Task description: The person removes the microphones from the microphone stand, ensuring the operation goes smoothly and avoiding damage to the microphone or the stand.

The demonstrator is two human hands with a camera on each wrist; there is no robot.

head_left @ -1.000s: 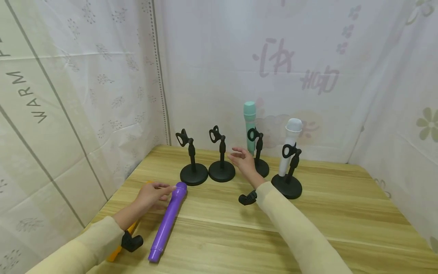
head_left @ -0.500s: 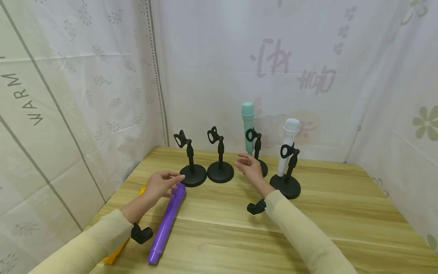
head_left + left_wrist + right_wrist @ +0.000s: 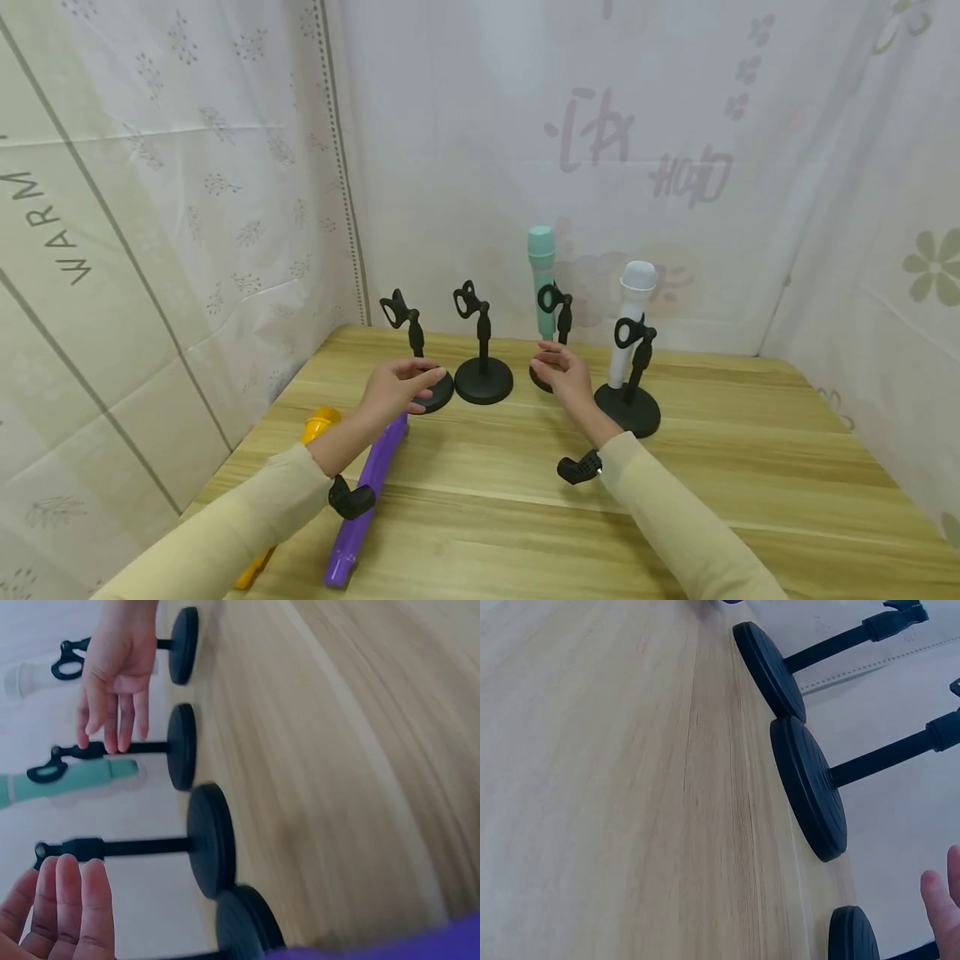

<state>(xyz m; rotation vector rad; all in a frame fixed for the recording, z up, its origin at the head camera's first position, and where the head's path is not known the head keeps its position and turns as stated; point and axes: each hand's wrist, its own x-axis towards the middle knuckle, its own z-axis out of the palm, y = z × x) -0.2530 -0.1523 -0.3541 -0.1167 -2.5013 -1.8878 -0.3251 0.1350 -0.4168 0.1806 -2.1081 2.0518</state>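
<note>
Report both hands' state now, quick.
Left hand: open, holding nothing, in front of the leftmost stand.
Right hand: open, holding nothing, in front of the teal microphone.

Purple microphone: lay slantwise, partly hidden.
Leftmost black stand: stood upright.
Mint microphone: stood nearly upright at the third stand.
</note>
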